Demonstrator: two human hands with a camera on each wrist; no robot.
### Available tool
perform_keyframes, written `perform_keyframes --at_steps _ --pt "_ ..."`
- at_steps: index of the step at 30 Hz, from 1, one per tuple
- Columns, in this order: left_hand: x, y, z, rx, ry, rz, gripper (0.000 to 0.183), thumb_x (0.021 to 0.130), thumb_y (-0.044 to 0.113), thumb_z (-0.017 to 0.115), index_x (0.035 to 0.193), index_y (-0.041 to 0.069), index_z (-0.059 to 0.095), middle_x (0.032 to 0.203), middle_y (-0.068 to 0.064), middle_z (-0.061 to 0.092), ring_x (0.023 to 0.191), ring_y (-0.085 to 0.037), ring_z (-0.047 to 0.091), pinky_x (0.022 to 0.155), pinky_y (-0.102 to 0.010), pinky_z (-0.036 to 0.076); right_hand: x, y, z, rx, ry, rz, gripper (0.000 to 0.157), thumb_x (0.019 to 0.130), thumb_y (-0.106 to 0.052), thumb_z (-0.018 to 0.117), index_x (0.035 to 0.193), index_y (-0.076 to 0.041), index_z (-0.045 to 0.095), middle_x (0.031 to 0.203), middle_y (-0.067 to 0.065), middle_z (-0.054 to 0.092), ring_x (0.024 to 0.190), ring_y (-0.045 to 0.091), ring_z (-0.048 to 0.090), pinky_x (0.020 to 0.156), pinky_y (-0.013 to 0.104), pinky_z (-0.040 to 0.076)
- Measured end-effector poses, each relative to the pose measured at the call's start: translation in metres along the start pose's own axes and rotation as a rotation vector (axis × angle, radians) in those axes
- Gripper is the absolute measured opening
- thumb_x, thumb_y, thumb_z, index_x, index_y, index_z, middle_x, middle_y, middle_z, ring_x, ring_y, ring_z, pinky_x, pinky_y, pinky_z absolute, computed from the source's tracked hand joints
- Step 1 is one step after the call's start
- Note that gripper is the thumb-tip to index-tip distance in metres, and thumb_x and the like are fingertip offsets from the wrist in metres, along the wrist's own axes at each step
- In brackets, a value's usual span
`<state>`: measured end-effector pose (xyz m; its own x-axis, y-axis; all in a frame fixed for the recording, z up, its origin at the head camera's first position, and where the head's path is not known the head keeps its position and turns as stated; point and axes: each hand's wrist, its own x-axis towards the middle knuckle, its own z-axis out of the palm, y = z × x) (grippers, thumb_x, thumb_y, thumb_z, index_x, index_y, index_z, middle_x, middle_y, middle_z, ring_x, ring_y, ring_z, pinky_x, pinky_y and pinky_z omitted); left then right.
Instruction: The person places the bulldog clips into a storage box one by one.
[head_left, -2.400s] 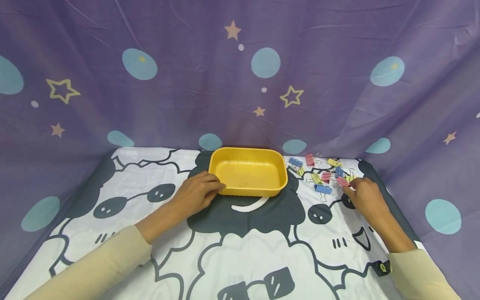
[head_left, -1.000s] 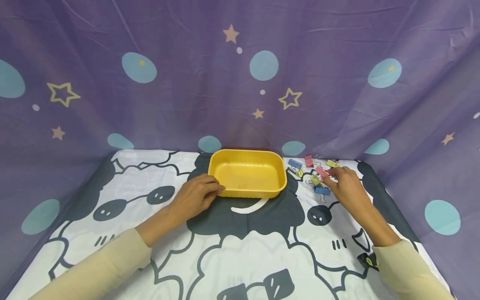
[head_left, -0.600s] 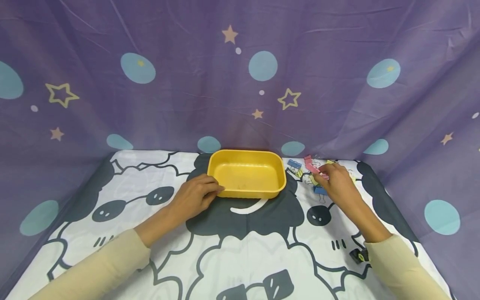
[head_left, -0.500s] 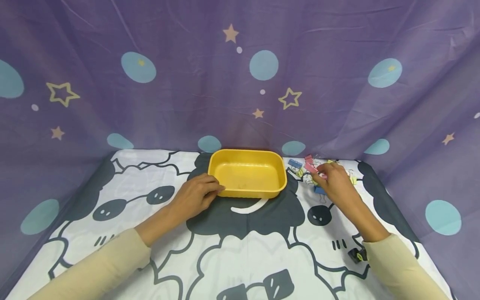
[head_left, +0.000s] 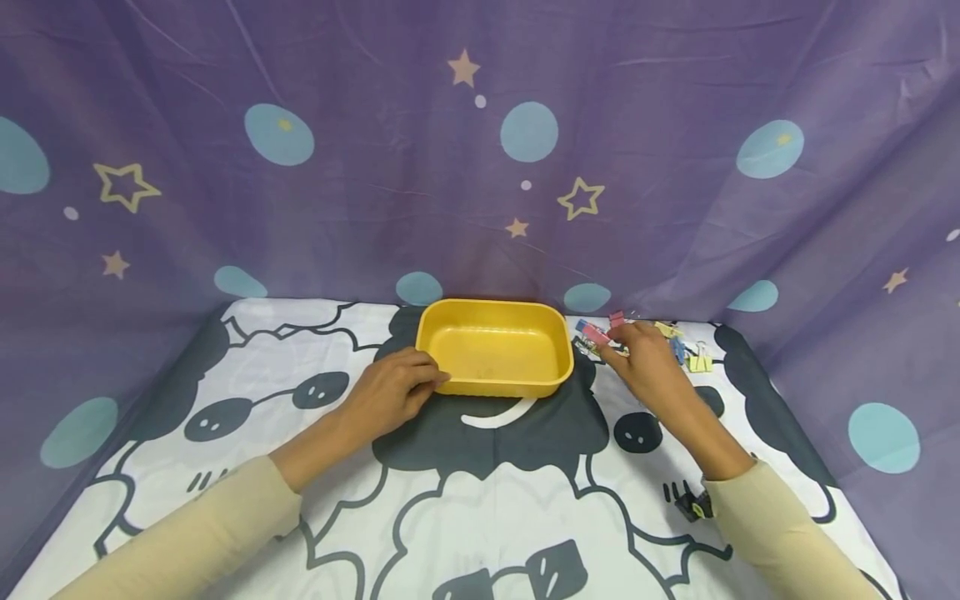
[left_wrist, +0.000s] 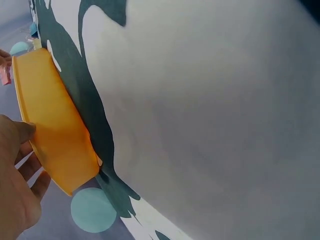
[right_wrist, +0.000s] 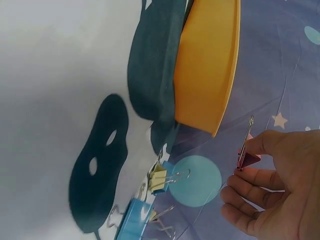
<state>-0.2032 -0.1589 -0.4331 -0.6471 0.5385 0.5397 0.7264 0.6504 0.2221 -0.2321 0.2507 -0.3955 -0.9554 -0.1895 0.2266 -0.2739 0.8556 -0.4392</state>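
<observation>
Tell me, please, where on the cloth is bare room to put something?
The cloth is bare in front of the yellow tray, between the left sleeve and right sleeve, and left of the tray, beyond the left hand. It is crowded right of the tray: binder clips lie there, and the right hand holds a pink clip.

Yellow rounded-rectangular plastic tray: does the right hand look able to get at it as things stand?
Probably yes. The right hand, pinching a pink binder clip, is just beside the tray, whose top is open. The left hand grips only its left part; nearby blue and yellow binder clips look too low to block.
</observation>
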Motion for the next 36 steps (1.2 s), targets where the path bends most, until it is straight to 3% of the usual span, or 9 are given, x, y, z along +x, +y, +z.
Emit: perform_keyframes --at_steps 11,21,28,36 --pt "-0.001 -0.004 -0.001 0.016 0.011 0.032 0.015 0.092 0.004 0.09 0.103 0.014 0.089 0.1 0.002 0.081 0.095 -0.019 0.072 0.082 -0.038 0.064 0.006 -0.017 0.007 0.029 0.01 -0.027 0.037 0.11 -0.022 0.069 0.132 0.007 0.075 0.131 0.027 0.074 0.127 0.047 0.063 0.114 0.065 0.054" --pt "-0.003 -0.01 0.002 0.028 0.032 0.107 0.02 0.089 0.004 0.093 0.107 0.015 0.089 0.1 0.002 0.08 0.094 -0.019 0.072 0.081 -0.037 0.064 0.009 -0.025 0.009 0.02 0.024 -0.054 0.039 0.112 -0.025 0.069 0.135 0.006 0.075 0.136 0.025 0.073 0.131 0.047 0.063 0.116 0.065 0.053" --pt "-0.004 -0.016 0.005 -0.029 0.062 0.143 0.022 0.088 0.005 0.094 0.108 0.013 0.09 0.101 0.001 0.08 0.095 -0.019 0.069 0.082 -0.037 0.061 0.01 -0.031 0.012 0.022 0.038 -0.077 0.036 0.11 -0.024 0.068 0.131 0.004 0.076 0.134 0.024 0.074 0.129 0.047 0.064 0.117 0.064 0.052" --pt "-0.004 -0.034 -0.004 -0.11 0.103 0.259 0.027 0.08 -0.007 0.095 0.101 0.008 0.089 0.102 -0.003 0.078 0.098 -0.021 0.069 0.083 -0.035 0.062 0.012 -0.038 0.014 0.037 0.052 -0.101 0.036 0.109 -0.024 0.069 0.129 0.006 0.075 0.131 0.025 0.074 0.128 0.047 0.064 0.116 0.064 0.052"
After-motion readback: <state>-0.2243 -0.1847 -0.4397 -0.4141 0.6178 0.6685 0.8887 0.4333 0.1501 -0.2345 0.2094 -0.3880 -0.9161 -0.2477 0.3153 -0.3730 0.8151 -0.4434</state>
